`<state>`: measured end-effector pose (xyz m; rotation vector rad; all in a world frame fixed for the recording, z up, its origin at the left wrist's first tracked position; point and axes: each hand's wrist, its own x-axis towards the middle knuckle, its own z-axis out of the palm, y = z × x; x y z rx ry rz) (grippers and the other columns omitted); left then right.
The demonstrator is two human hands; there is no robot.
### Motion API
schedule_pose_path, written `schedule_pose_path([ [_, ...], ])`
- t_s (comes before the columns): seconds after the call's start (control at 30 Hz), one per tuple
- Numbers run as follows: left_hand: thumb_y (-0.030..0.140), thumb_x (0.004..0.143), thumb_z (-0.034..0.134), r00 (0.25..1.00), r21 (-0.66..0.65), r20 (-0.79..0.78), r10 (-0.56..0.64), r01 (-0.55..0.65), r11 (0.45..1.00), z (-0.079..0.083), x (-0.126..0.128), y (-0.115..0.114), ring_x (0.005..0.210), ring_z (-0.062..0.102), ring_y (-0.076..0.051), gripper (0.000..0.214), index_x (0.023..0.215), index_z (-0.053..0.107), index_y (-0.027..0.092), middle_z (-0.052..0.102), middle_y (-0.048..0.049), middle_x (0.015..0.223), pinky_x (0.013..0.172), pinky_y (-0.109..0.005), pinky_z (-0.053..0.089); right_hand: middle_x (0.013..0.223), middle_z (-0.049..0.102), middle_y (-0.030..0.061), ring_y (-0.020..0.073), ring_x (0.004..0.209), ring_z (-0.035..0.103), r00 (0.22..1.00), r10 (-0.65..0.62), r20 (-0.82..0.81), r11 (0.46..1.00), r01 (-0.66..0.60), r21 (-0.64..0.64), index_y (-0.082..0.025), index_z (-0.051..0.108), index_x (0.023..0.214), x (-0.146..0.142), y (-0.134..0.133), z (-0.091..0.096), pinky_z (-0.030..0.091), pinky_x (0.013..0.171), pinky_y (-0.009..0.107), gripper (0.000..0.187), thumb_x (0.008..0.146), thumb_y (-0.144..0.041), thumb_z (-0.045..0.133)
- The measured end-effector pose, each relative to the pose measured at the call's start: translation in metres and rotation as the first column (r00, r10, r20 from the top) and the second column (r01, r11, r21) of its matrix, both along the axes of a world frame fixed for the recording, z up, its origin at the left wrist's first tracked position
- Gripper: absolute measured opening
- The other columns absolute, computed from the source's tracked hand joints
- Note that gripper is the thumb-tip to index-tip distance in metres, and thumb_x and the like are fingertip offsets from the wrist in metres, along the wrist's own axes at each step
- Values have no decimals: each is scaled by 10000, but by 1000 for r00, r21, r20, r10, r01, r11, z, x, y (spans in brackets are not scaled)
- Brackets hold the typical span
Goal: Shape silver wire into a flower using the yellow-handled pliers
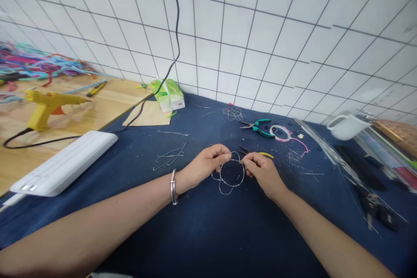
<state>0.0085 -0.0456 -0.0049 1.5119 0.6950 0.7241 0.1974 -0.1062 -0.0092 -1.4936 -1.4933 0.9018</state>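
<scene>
Between my two hands is a thin wire ring (220, 178) with smaller wire loops around its edge, like a flower outline. My left hand (215, 158), with a silver bangle (173, 187) at the wrist, pinches the wire at the ring's upper left. On the opposite side, my right hand (260, 169) grips the wire frame at its upper right between thumb and fingers. Just behind the right fingers lie pliers with a yellow handle (267, 155), partly hidden. Farther back are teal-handled pliers (260, 128), with their jaws pointing left.
Cut wires (171, 156) lie left of my hands, and a coil of wire (233, 114) near the wall. A pink-and-white ring (280, 133), a white mug (348, 125) and keys (369, 213) are rightward. Leftward are a white power strip (68, 163), yellow glue gun (45, 106) and tissue pack (168, 94).
</scene>
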Motion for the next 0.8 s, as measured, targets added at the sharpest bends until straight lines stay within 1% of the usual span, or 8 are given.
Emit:
schedule_pose_path([
  [0.07, 337, 787, 534, 998, -2, -33, -59, 59, 998, 0, 0, 0, 608, 453, -87, 190, 877, 564, 173, 514, 11, 736, 549, -205, 388, 619, 500, -33, 92, 560, 462, 999, -23, -24, 999, 24, 27, -191, 563, 773, 0, 0, 0, 386, 543, 214, 162, 820, -307, 461],
  [0.13, 339, 785, 532, 995, 16, -71, -76, 78, 997, -1, 0, -1, 596, 450, -86, 187, 835, 576, 164, 516, 11, 711, 541, -203, 381, 629, 504, -28, 92, 564, 464, 999, -22, -41, 999, 24, 35, -189, 568, 777, -1, -1, 1, 391, 547, 217, 162, 819, -304, 462],
  [0.27, 330, 795, 509, 994, 60, -112, -7, 14, 998, -1, 0, -2, 560, 433, -77, 180, 776, 564, 159, 488, 22, 669, 511, -195, 364, 640, 500, -29, 94, 564, 467, 998, 23, -63, 1000, -24, -10, -206, 588, 912, -3, -1, 3, 400, 542, 220, 188, 821, -309, 459],
  [0.33, 329, 798, 500, 992, 43, -128, 6, 0, 999, 0, 0, -2, 539, 423, -76, 171, 784, 545, 165, 469, 29, 655, 489, -192, 359, 644, 495, -33, 94, 568, 470, 997, 43, -58, 999, -44, -21, -221, 582, 962, -4, -2, 4, 404, 548, 221, 204, 824, -298, 452],
  [0.43, 309, 814, 468, 989, 28, -149, 20, -16, 999, 1, 1, -4, 502, 393, -75, 149, 776, 515, 172, 423, 45, 594, 466, -189, 340, 656, 497, -36, 92, 583, 476, 998, 68, -2, 998, -68, -7, -230, 584, 944, -5, -3, 6, 402, 570, 223, 189, 824, -267, 442],
  [0.6, 252, 814, 458, 980, 156, -155, 122, -98, 983, 2, 2, -6, 519, 391, -79, 129, 723, 492, 167, 420, 43, 581, 506, -198, 340, 682, 521, -36, 95, 628, 488, 986, 102, 135, 993, -109, 45, -231, 584, 897, -5, -5, 10, 389, 615, 229, 154, 803, -220, 463],
  [0.7, 245, 815, 453, 981, 157, -143, 130, -107, 982, 0, 4, -7, 528, 395, -80, 120, 730, 489, 168, 426, 41, 596, 519, -202, 343, 708, 534, -30, 101, 652, 498, 982, 136, 134, 989, -143, 43, -222, 577, 871, -3, -3, 9, 393, 621, 232, 135, 788, -203, 473],
  [0.8, 251, 820, 448, 983, 125, -133, 125, -109, 986, -3, 5, -9, 522, 389, -78, 119, 739, 482, 171, 418, 43, 603, 505, -197, 330, 721, 541, -24, 107, 670, 509, 981, 154, 115, 987, -159, 33, -212, 569, 847, -2, -3, 8, 400, 631, 239, 117, 776, -187, 480],
])
